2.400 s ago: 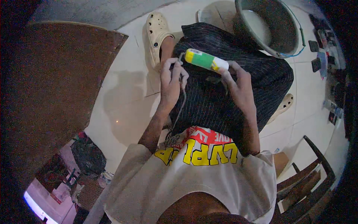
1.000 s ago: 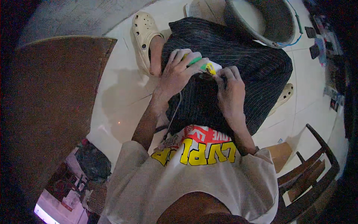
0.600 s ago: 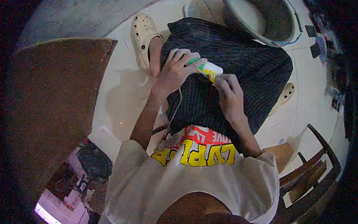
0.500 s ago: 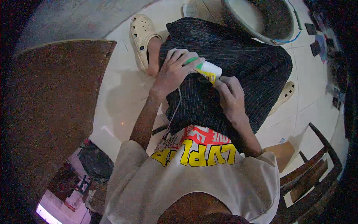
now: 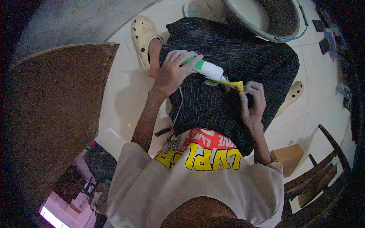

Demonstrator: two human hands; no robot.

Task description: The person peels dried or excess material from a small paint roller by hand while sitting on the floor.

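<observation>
At the far left of the scene a brown wooden table (image 5: 57, 114) was seen, its curved edge bending toward the white tiled floor (image 5: 121, 102). Under its near corner a heap of clutter (image 5: 91, 178) was lying in dim light. Further to the right, a cream clog (image 5: 142, 36) was worn on a foot resting on the floor, just beside the dark striped trousers (image 5: 224, 49) of the seated person.

The left hand (image 5: 173, 72) was closed around the green end of a white tube (image 5: 207, 69), which was held slanted over the lap, its far end hidden under the fingers. A thin white cord (image 5: 178, 110) was hanging down from below this hand along the trousers. At the right end of the tube a yellow label strip (image 5: 232, 84) was partly peeled away, and it was pinched between the thumb and fingers of the right hand (image 5: 253, 106), which was curled closed on it just to the right of the tube.

Beyond the knees, a large grey basin (image 5: 266, 19) with a blue-green cord on its rim was standing on the floor. A second clog (image 5: 291, 95) was visible to the right of the trousers. Near the right side a small cardboard box (image 5: 287, 157) was lying on the floor, and next to it the dark frame of a wooden chair (image 5: 323, 171) was seen.
</observation>
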